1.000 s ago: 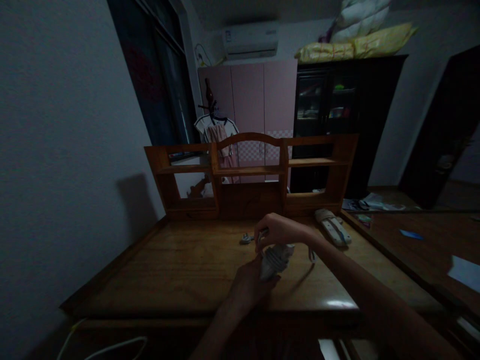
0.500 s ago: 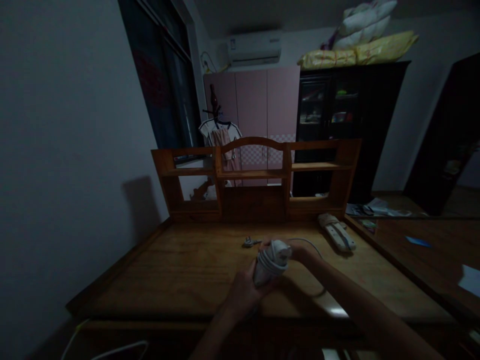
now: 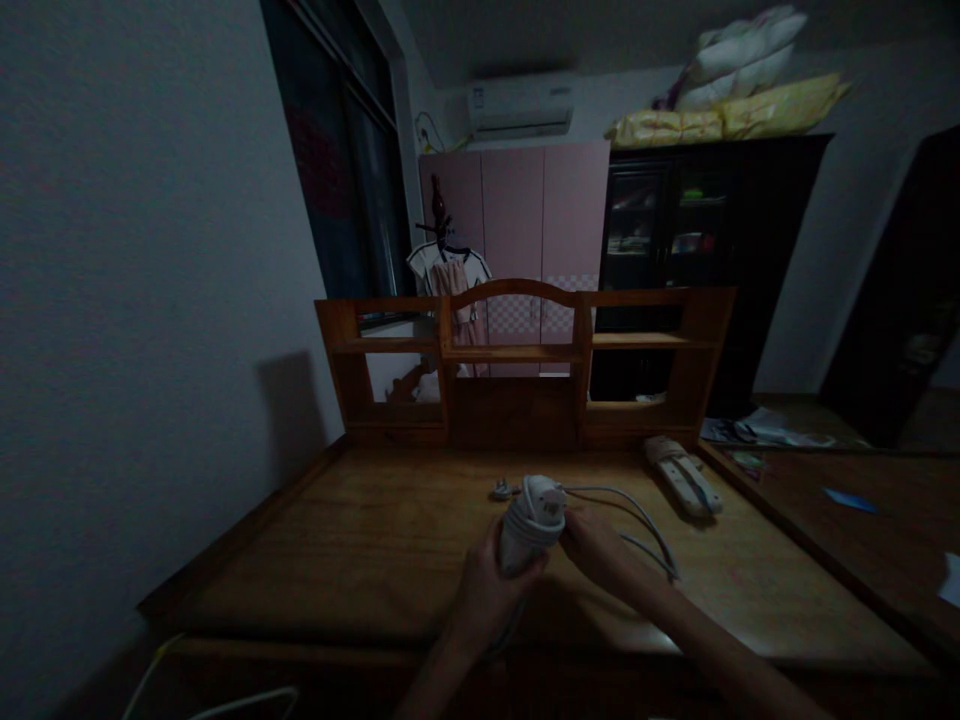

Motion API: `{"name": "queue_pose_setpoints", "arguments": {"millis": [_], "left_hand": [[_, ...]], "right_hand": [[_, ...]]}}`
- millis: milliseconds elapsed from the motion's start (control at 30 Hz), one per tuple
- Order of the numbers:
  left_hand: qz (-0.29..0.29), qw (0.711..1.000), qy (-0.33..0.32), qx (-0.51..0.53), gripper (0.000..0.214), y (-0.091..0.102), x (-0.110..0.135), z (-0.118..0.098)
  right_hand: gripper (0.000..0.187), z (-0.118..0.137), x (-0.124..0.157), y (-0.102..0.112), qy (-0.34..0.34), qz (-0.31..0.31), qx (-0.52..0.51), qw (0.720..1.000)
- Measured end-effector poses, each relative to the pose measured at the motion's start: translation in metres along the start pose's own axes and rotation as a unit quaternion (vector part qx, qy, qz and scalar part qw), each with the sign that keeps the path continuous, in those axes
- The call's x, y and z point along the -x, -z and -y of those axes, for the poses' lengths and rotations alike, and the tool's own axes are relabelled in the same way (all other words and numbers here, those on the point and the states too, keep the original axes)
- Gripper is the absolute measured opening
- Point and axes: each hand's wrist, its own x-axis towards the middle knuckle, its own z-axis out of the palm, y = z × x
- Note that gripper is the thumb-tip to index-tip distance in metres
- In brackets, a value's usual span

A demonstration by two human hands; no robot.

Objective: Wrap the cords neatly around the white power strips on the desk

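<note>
Over a wooden desk [image 3: 360, 540], my left hand [image 3: 489, 580] is wrapped round the lower part of a white power strip [image 3: 531, 518] with its white cord wound about it. My right hand [image 3: 596, 548] is closed on the cord [image 3: 637, 515] just beside the strip. A loose loop of that cord trails to the right across the desk. A small grey plug [image 3: 501, 489] lies on the desk just behind the strip.
A wooden shelf unit [image 3: 525, 365] stands along the desk's back edge. A second power strip [image 3: 681, 475] lies at the right. A darker table [image 3: 847, 520] with papers adjoins on the right. Wardrobes and a dark cabinet stand behind. A white cable [image 3: 217, 695] hangs below the front edge.
My right hand has come from over the top of the strip down to its right side, carrying the cord round it. The view has drifted a little left.
</note>
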Motion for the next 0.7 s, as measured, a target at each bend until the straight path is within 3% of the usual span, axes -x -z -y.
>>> {"name": "queue_pose_setpoints", "arguments": {"millis": [133, 333, 467, 700], "left_hand": [[-0.031, 0.999, 0.013, 0.034, 0.054, 0.003, -0.006, 0.006], [-0.004, 0.989, 0.049, 0.136, 0.051, 0.014, -0.014, 0.014], [-0.020, 0.981, 0.083, 0.173, 0.055, 0.017, -0.016, 0.019], [-0.085, 0.942, 0.224, 0.234, 0.062, 0.022, -0.022, 0.045]], "right_hand": [[0.024, 0.002, 0.013, 0.006, 0.039, -0.030, 0.059, 0.997], [0.020, 0.009, 0.018, 0.006, 0.074, -0.029, 0.170, 0.982], [0.013, 0.010, 0.020, 0.012, 0.084, -0.030, 0.196, 0.977], [0.015, 0.009, 0.034, 0.041, 0.088, -0.073, 0.167, 0.979]]}}
